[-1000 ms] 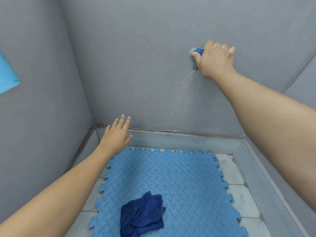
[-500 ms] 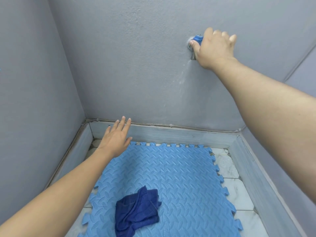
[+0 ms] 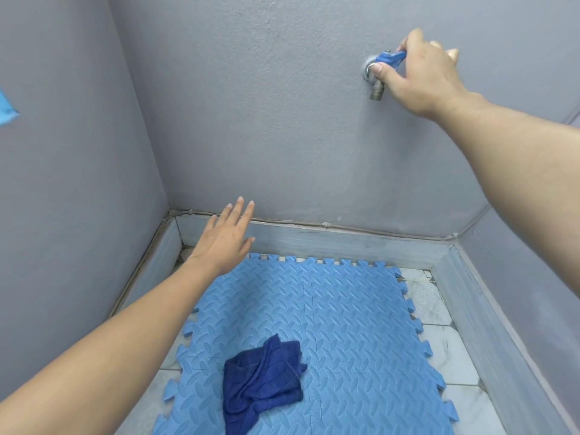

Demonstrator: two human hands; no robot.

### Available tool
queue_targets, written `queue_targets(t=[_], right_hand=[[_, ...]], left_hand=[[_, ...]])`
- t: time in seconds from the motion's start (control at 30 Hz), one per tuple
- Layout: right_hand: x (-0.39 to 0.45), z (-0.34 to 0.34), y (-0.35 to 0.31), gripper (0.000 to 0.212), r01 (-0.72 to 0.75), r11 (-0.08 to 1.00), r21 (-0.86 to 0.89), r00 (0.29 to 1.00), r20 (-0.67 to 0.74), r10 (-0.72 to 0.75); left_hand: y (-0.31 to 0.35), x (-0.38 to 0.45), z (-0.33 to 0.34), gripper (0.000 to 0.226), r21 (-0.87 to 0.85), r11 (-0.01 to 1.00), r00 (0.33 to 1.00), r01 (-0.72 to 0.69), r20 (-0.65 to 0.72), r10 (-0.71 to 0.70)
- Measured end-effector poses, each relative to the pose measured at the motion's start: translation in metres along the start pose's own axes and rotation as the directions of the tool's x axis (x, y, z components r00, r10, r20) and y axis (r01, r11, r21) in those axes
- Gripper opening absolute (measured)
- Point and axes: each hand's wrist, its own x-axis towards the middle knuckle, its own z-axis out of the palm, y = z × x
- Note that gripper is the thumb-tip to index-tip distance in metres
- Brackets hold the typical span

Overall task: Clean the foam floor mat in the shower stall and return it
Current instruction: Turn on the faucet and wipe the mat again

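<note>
In the upper right of the frame, the thumb and curled fingers (image 3: 381,70) of the right hand (image 3: 420,80) pinch the blue handle (image 3: 390,58) of the metal tap (image 3: 375,84) on the grey wall (image 3: 266,105). No water is visible under the spout. The wrist is bent a little and the forearm goes down to the right edge of the frame.

Left of the centre, the left hand (image 3: 226,238) has its fingers straight and slightly spread, and it holds nothing. It hovers above the far left corner of the foam floor mat (image 3: 345,324); I cannot tell if it touches anything. Its arm comes from the lower left corner.

The mat lies flat on the white tiled floor (image 3: 439,309) in the lower middle, near the raised grey kerb (image 3: 329,243). A crumpled dark blue cloth (image 3: 260,378) rests on its near part.

The risks, as I judge them: if the handle turns too far, a strong stream may splash over the person and out of the stall. The tap is well above the mat's far right edge, so the water may fall mostly on the tiles and not on the foam. Wet tiles and wet foam can be slippery, and a person leaning forward with both arms stretched has poor balance.
</note>
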Motion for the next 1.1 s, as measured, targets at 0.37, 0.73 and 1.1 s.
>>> queue_targets(t=[0.37,0.73,1.1], right_hand=[[0.0,0.002,0.004,0.057,0.055,0.998,-0.021,0.998,-0.023,-0.056],[0.001,-0.001,0.002,0.058,0.031,0.998,-0.056,0.999,0.039,-0.029],[-0.012,0.009,-0.002,0.065,-0.03,0.995,-0.099,0.999,-0.04,0.026]], left_hand=[[-0.001,-0.001,0.004,0.07,-0.019,1.0,0.999,-0.012,-0.036,0.011],[-0.002,-0.003,-0.009,0.071,0.016,1.0,0.997,-0.019,-0.069,0.02],[-0.003,-0.003,-0.012,0.072,0.006,1.0,0.997,-0.025,-0.076,0.026]])
